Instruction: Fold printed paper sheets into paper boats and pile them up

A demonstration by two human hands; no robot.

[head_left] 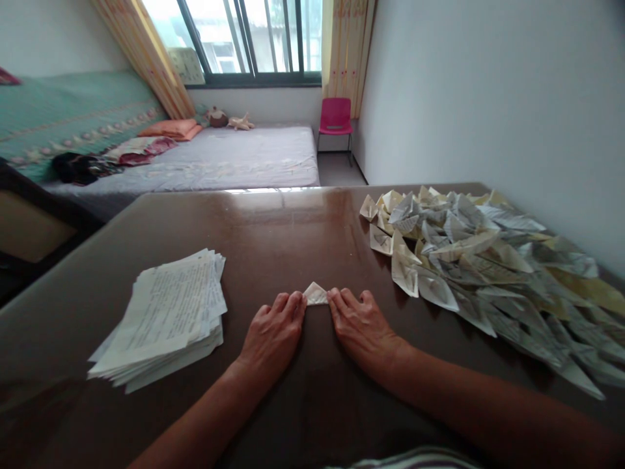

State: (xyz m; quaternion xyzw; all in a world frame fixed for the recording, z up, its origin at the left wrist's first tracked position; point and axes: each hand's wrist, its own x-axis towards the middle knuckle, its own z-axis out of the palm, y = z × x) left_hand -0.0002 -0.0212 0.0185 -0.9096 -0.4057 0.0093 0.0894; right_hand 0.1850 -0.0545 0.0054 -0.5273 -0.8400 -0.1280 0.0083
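A small folded piece of paper (pixel 316 294) lies on the brown table between my two hands, its peak pointing away from me. My left hand (pixel 277 326) presses its left end with the fingers held together. On the other end sit the fingertips of my right hand (pixel 360 326), closed down on the paper. Only the middle of the folded paper shows; its ends are hidden under my fingers.
To the left lies a stack of written paper sheets (pixel 170 312). A large heap of folded paper boats (pixel 469 254) covers the table's right side, beside the white wall. Beyond the brown table (pixel 273 241) stand a bed (pixel 263 153) and a pink chair (pixel 336 117).
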